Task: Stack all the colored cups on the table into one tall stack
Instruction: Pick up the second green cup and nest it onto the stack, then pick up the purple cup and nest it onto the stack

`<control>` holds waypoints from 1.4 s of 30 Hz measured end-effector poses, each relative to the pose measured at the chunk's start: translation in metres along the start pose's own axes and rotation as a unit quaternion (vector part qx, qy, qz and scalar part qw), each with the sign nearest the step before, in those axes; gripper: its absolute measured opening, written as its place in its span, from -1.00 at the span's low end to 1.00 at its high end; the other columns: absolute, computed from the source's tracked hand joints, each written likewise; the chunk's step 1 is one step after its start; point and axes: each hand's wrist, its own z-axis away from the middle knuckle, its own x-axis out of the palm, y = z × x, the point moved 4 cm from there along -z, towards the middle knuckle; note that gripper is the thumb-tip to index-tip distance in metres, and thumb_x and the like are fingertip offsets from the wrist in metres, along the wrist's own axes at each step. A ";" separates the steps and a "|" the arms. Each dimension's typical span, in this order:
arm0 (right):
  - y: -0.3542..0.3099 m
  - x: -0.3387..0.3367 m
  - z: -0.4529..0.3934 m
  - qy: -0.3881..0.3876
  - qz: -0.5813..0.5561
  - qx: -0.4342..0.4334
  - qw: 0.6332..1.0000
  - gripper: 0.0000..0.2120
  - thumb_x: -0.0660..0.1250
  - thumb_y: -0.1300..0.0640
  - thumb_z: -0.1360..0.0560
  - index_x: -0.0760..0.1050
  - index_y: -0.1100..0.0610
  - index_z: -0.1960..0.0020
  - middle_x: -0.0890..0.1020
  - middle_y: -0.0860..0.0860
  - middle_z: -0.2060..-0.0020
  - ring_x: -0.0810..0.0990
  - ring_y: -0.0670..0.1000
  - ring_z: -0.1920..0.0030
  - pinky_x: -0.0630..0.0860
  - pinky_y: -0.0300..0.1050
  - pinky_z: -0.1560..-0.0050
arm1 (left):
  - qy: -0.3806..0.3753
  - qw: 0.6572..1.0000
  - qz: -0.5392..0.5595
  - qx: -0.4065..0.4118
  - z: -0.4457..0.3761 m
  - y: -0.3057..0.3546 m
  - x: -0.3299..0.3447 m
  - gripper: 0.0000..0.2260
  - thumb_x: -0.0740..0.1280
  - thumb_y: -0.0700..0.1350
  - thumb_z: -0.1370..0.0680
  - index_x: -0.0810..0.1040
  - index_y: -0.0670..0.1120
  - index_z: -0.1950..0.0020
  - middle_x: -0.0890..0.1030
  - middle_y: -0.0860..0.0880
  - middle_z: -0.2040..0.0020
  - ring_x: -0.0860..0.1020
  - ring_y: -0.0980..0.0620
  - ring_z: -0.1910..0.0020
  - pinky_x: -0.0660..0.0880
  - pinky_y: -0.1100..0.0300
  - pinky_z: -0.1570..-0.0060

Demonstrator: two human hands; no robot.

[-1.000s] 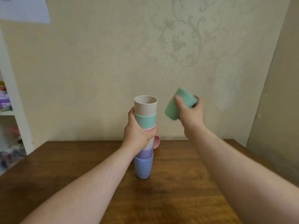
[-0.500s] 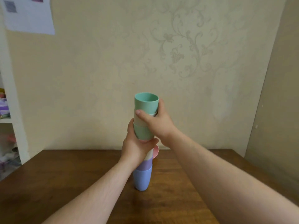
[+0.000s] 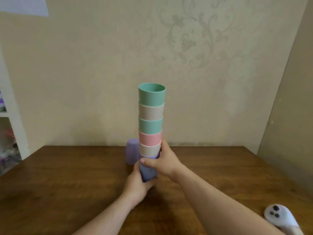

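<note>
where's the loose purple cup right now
The upside-down pale purple plastic cup stands on the wooden table, just behind and left of the cup stack.

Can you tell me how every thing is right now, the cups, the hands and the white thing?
Stack of cups: upright, open ends up, green cup on top, held near its bottom.
Left hand: wrapped around the blue bottom cup.
Right hand: gripping the stack just above the left hand.
Purple cup: upside down on the table, behind the stack, not stacked yet.
White controller: lying on the table, untouched.
</note>
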 end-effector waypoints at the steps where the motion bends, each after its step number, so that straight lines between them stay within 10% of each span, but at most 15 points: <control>1: 0.011 0.003 0.006 0.000 -0.001 0.013 1.000 -0.07 0.71 -0.15 -0.18 0.34 -0.27 -0.45 0.65 -0.18 -0.25 0.66 -0.08 -0.26 0.64 0.14 -0.30 | -0.005 1.000 -0.025 0.003 -0.001 0.002 0.002 -0.22 0.64 -0.08 -0.49 0.32 0.09 -0.61 0.63 0.01 -0.39 0.62 -0.07 -0.32 0.54 0.07 -0.23; 5: 0.040 0.000 0.017 0.043 -0.021 0.035 0.998 -0.01 0.73 -0.11 -0.19 0.35 -0.23 -0.52 0.68 -0.20 -0.25 0.68 -0.12 -0.23 0.66 0.10 -0.27 | -0.088 0.977 -0.177 0.077 -0.012 0.015 -0.005 -0.11 0.66 0.12 -0.40 0.30 0.10 -0.63 0.63 0.04 -0.42 0.62 -0.05 -0.38 0.56 0.06 -0.31; 9: 0.046 -0.004 0.011 0.054 -0.014 0.033 0.998 -0.01 0.70 -0.08 -0.20 0.33 -0.20 -0.55 0.66 -0.22 -0.28 0.67 -0.12 -0.25 0.66 0.03 -0.27 | -0.078 0.822 -0.512 0.236 -0.043 0.037 -0.038 -0.55 0.48 0.12 -0.46 0.64 0.03 -0.32 0.65 -0.07 -0.27 0.59 -0.20 -0.30 0.55 -0.02 -0.25; 13: 0.042 -0.004 0.007 0.061 0.003 0.019 0.998 -0.15 0.66 -0.06 -0.23 0.37 -0.24 -0.43 0.66 -0.27 -0.17 0.68 -0.15 -0.15 0.67 -0.01 -0.20 | 0.001 0.688 -0.615 0.386 -0.073 0.066 -0.054 -0.65 0.63 -0.14 -0.24 0.75 -0.04 -0.01 0.67 -0.17 -0.14 0.68 -0.35 -0.12 0.66 -0.14 -0.10; 17: 0.045 -0.005 0.003 0.043 0.002 0.025 0.999 -0.17 0.67 -0.03 -0.25 0.34 -0.26 -0.41 0.64 -0.27 -0.16 0.67 -0.13 -0.14 0.68 0.00 -0.22 | -0.067 0.628 -0.706 0.320 -0.102 0.070 -0.052 -0.64 0.30 -0.10 -0.61 0.65 0.02 -0.39 0.40 -0.24 -0.57 0.44 -0.55 -0.51 0.49 -0.42 -0.34; 20: 0.046 -0.004 0.003 0.044 -0.002 0.021 0.999 -0.11 0.67 -0.06 -0.24 0.34 -0.22 -0.47 0.64 -0.26 -0.20 0.66 -0.13 -0.18 0.67 0.02 -0.25 | -0.166 0.719 -0.665 0.116 -0.108 0.044 -0.055 -0.23 -0.02 0.50 -0.59 0.35 0.14 -0.69 0.07 -0.10 -0.76 0.10 -0.34 -0.71 0.29 -0.26 -0.56; 24: 0.048 -0.004 0.000 0.045 -0.006 0.027 0.999 -0.11 0.68 -0.03 -0.24 0.34 -0.19 -0.48 0.65 -0.24 -0.18 0.67 -0.15 -0.14 0.66 -0.01 -0.23 | 0.017 0.771 -0.624 0.126 -0.110 0.034 -0.069 -0.68 0.29 0.08 -0.71 0.61 0.01 -0.41 0.40 -0.21 -0.46 0.51 -0.37 -0.33 0.56 -0.05 -0.14; 26: 0.049 -0.005 -0.001 0.041 -0.003 0.030 0.999 -0.12 0.69 0.00 -0.26 0.35 -0.19 -0.46 0.65 -0.23 -0.17 0.67 -0.14 -0.14 0.66 -0.05 -0.20 | 0.067 0.737 -0.655 0.151 -0.101 0.042 -0.085 -0.81 0.50 -0.01 -0.59 0.71 0.04 -0.20 0.52 -0.19 -0.27 0.62 -0.34 -0.09 0.60 0.01 0.01; 31: 0.044 -0.004 0.003 0.040 -0.011 0.040 0.998 -0.15 0.70 0.09 -0.29 0.37 -0.21 -0.44 0.65 -0.21 -0.17 0.66 -0.11 -0.14 0.65 -0.07 -0.16 | -0.063 0.791 -0.605 -0.065 -0.082 0.024 -0.123 -0.17 0.55 0.19 -0.37 0.30 0.16 -0.58 0.52 -0.09 -0.39 0.60 -0.21 -0.33 0.57 -0.04 -0.22; 34: 0.042 -0.003 0.006 0.044 -0.017 0.044 0.998 -0.12 0.69 0.06 -0.26 0.37 -0.19 -0.47 0.65 -0.21 -0.21 0.66 -0.11 -0.17 0.66 0.03 -0.23 | -0.118 0.846 -0.514 -0.077 -0.060 0.010 -0.119 -0.19 0.52 0.23 -0.31 0.32 0.13 -0.50 0.59 -0.01 -0.19 0.62 -0.12 -0.14 0.62 -0.03 -0.15; 38: 0.040 -0.002 0.010 0.058 -0.025 0.044 0.997 -0.06 0.66 -0.06 -0.15 0.39 -0.19 -0.47 0.66 -0.19 -0.23 0.68 -0.08 -0.19 0.66 0.11 -0.25 | -0.071 0.922 -0.378 -0.049 -0.043 -0.002 -0.113 -0.31 0.57 0.22 -0.31 0.38 0.07 -0.33 0.61 0.02 -0.11 0.63 -0.07 -0.05 0.59 -0.01 -0.06; 42: 0.041 -0.002 0.012 0.061 -0.031 0.045 0.997 -0.07 0.66 -0.07 -0.14 0.40 -0.20 -0.45 0.67 -0.19 -0.22 0.69 -0.07 -0.18 0.67 0.12 -0.24 | 0.031 0.999 0.004 -0.007 -0.039 0.029 -0.122 -0.10 0.65 0.17 -0.15 0.47 -0.04 -0.44 0.67 -0.09 -0.27 0.68 -0.07 -0.18 0.67 -0.10 -0.21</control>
